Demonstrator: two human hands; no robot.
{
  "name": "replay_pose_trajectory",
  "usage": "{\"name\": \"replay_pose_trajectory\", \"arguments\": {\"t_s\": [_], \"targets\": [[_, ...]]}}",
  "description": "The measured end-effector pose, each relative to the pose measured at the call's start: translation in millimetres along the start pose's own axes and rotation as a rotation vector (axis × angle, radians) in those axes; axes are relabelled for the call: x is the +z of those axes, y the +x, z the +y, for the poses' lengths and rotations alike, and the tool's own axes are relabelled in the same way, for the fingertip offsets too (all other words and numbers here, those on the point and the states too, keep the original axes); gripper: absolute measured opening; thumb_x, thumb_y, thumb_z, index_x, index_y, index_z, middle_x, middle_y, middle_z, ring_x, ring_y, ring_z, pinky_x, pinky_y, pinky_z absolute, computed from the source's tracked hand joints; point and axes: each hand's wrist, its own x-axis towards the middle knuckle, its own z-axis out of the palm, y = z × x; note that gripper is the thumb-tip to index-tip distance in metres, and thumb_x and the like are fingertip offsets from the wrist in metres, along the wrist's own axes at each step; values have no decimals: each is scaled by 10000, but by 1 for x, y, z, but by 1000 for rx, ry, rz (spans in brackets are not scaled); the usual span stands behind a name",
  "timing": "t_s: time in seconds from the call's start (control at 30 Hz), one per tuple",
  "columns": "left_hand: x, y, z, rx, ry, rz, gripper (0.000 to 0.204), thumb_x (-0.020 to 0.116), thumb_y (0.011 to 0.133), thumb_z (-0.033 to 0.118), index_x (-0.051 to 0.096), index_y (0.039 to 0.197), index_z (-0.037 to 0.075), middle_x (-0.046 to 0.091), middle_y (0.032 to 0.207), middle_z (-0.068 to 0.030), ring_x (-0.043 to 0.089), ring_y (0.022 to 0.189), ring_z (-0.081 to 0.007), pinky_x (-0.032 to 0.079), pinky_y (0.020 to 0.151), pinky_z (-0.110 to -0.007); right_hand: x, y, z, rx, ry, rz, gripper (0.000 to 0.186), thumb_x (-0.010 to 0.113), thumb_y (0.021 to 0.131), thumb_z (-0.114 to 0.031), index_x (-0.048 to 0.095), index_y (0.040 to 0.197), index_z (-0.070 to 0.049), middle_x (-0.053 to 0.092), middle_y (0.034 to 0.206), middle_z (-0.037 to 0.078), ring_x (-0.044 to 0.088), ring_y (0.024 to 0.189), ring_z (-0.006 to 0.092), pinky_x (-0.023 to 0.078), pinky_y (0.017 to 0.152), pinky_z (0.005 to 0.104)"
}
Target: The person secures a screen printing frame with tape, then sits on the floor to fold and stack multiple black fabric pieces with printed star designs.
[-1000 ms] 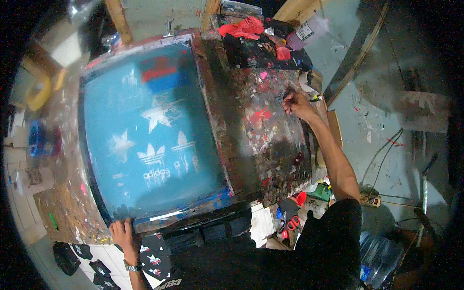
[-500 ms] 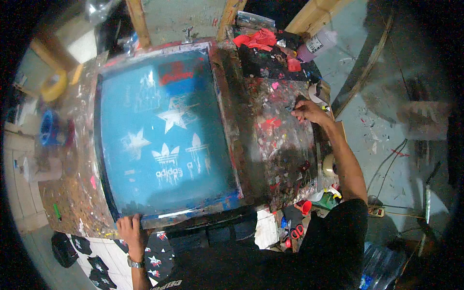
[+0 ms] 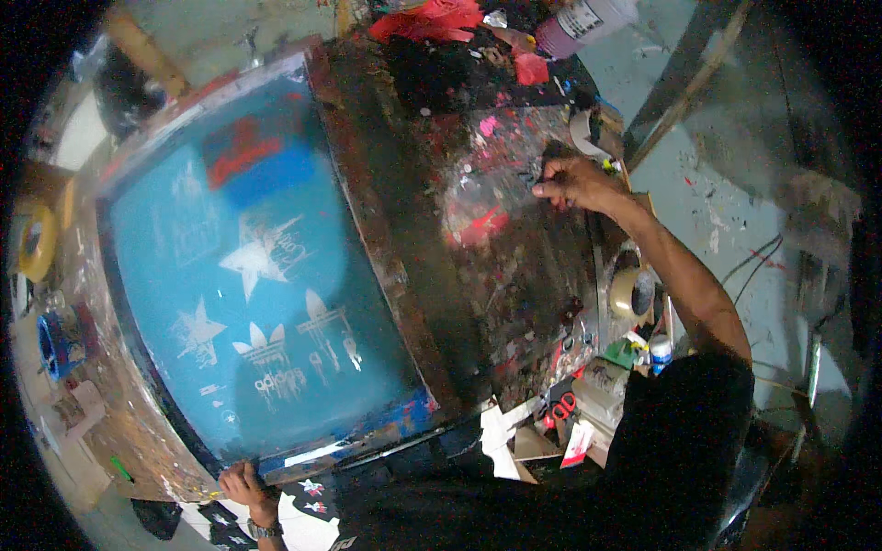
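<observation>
A silk-screen frame (image 3: pixel 354 216) with blue mesh lies on a worktable (image 3: pixel 514 303) in front of me. Pale star and leaf-shaped stencils show in the mesh, with red and blue stains near its far end. My left hand (image 3: pixel 246 485) is at the frame's near left corner, fingers curled over the edge. Above the paint-spattered table, to the right of the frame, is my right hand (image 3: pixel 574 184). Its thumb and fingers are pinched together, with something small and dark at the tips that I cannot make out.
Red cloth (image 3: pixel 427 18) and a bottle of pinkish liquid (image 3: pixel 581 26) stand at the back. Tape rolls (image 3: pixel 632 292) and red-handled scissors (image 3: pixel 560 409) lie along the right side. On the left are a yellow tape roll (image 3: pixel 37 241) and a blue ring-shaped roll (image 3: pixel 57 346).
The view has shifted and turned, so the screen frame appears farther left and tilted. My left hand stays at the frame corner; my right hand stays pinched over the table.
</observation>
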Motion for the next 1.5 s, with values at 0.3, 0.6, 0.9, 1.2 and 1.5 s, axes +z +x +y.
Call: {"name": "replay_pose_trajectory", "arguments": {"t_s": [0.3, 0.6, 0.9, 1.2, 1.5], "targets": [[6, 17, 3, -41, 33, -3, 721, 794, 656, 590, 600, 1133, 86, 572, 971, -127, 557, 919, -364, 422, 833, -493, 55, -69, -27, -280, -415, 701, 299, 677, 937, -247, 603, 1000, 36, 673, 911, 247, 654, 909, 445, 496, 788, 476], [-7, 29, 20, -78, 31, 30, 682, 879, 588, 367, 603, 1130, 60, 555, 952, -129, 543, 923, -356, 418, 850, -474, 201, -275, 2, 81, -188, 971, 528, 690, 913, -220, 508, 1336, 40, 618, 1220, 294, 595, 1116, 467, 473, 936, 501], [-18, 37, 31, -117, 20, 37, 648, 858, 636, 352, 601, 1142, 39, 538, 999, -155, 522, 1007, -368, 401, 914, -476, 224, -243, 18, 126, -188, 1151, 533, 735, 838, -133, 523, 1296, 39, 585, 1163, 278, 569, 1040, 459, 451, 919, 512], [-22, 38, 36, -108, 1, 76, 610, 823, 702, 386, 602, 1131, 14, 526, 982, -178, 511, 997, -389, 396, 907, -489, 174, -230, -1, 68, -367, 1170, 328, 698, 868, -86, 635, 1180, -7, 659, 981, 226, 621, 924, 444, 481, 812, 491], [-21, 41, 35, -100, -28, 74, 628, 830, 683, 416, 606, 1117, 21, 529, 961, -157, 519, 971, -373, 406, 889, -487, 149, -192, 34, 113, -70, 593, 151, 713, 877, -67, 674, 997, 16, 737, 886, 122, 688, 819, 187, 525, 729, 337]]}}
